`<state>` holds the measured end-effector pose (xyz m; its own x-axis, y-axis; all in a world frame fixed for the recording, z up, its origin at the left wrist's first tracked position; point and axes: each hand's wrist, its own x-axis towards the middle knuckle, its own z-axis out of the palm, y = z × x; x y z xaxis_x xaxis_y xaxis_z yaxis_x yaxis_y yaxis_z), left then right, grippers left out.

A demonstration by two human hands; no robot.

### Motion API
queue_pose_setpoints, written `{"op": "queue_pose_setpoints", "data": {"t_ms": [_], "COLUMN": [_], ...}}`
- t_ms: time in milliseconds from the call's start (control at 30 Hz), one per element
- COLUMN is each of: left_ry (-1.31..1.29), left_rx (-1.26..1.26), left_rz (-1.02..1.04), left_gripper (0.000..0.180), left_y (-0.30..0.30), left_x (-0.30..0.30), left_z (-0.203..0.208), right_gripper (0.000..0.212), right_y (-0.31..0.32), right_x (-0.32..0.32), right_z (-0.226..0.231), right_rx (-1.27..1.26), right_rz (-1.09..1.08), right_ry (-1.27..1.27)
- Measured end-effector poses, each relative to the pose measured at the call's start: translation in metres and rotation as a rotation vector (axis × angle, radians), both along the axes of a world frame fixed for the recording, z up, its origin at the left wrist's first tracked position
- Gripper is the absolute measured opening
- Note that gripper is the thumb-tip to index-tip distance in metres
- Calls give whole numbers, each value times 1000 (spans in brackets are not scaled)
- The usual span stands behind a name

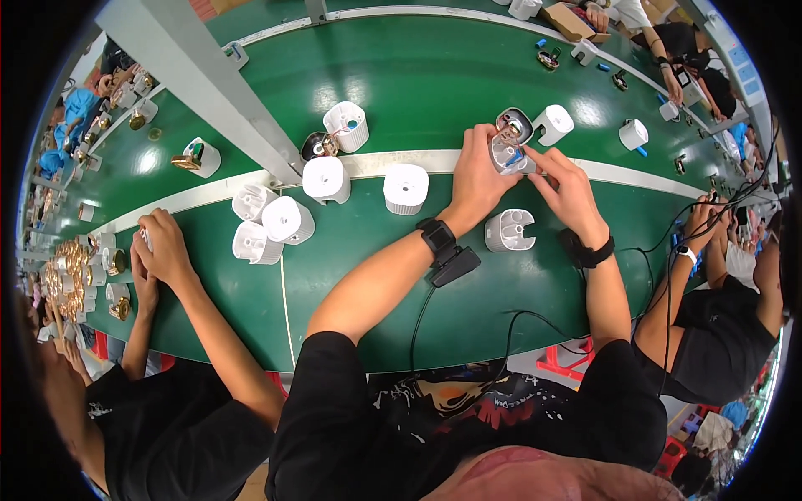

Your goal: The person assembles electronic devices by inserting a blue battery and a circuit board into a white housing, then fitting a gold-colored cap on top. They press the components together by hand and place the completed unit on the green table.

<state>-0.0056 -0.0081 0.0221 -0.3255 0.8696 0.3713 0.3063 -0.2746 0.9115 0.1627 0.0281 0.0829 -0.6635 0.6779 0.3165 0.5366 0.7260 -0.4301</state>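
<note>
Over the pale rail in the middle, my left hand [483, 179] is closed round a white plastic housing [505, 157]. A dark, shiny round part [514, 125] stands at the housing's upper end, with thin wires running between them. A blue piece [516, 159] shows inside. My right hand [571, 190] is closed too, its thumb and fingertips gripping the housing's right edge; whether they also touch the blue piece I cannot tell. Just beyond my right fingers stands another white housing [553, 124]. Below my hands an open-sided white housing [510, 230] rests on the green table.
Left of my arms stand several white housings [288, 220] and a single one [406, 189]. Beyond the rail is a housing [346, 125] wired to a dark round part [319, 146]. A grey post [209, 83] rises at left. Black cables [535, 314] trail near my wrists. Co-workers sit on both sides.
</note>
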Motion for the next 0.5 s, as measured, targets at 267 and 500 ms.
{"op": "queue_pose_setpoints", "data": {"t_ms": [267, 500], "left_ry": [11, -44], "left_rx": [3, -12], "left_rz": [7, -20], "left_gripper": [67, 67], "left_y": [4, 2], "left_x": [3, 4], "left_z": [2, 2], "right_gripper": [36, 32], "right_y": [10, 4], "right_x": [-5, -5], "right_z": [0, 4], "right_rx": [105, -5], "right_rz": [57, -39], "right_ry": [31, -3]}}
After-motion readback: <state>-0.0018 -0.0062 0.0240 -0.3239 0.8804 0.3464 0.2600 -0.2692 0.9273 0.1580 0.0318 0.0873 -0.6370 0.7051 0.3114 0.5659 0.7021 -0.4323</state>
